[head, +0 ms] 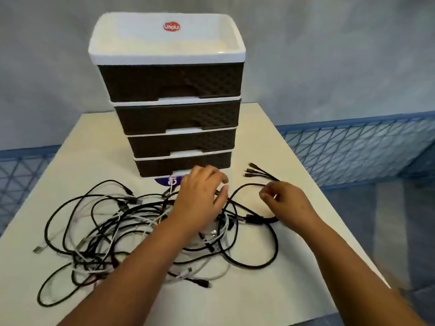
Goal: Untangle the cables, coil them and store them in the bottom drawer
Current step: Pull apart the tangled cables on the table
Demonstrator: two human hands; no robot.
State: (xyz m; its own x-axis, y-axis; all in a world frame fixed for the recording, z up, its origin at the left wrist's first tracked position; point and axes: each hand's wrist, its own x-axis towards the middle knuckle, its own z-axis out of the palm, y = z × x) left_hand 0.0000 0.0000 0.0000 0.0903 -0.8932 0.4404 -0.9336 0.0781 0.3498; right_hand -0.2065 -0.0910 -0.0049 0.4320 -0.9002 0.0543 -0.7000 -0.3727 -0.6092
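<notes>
One table (270,142) is carrying everything here, and the drawer unit (169,90) is standing at its far middle. Four dark drawers are sitting shut in the unit, and the bottom drawer (186,164) is lying lowest, just above the table top. A sticker (171,27) is showing on the unit's white top. In front of the unit, mostly to its left, the cables (98,231) are lying in a black and white tangle that is spreading toward the near edge. To the right of the unit's base, a multi-head cable (259,172) is fanning its plugs out on the table. The left hand (200,198) is reaching over the tangle right before the bottom drawer, fingers curling down among the strands; I cannot tell whether they are gripping any. The right hand (287,203) is pinching a black loop of the multi-head cable between thumb and forefinger, right of the unit's front.
</notes>
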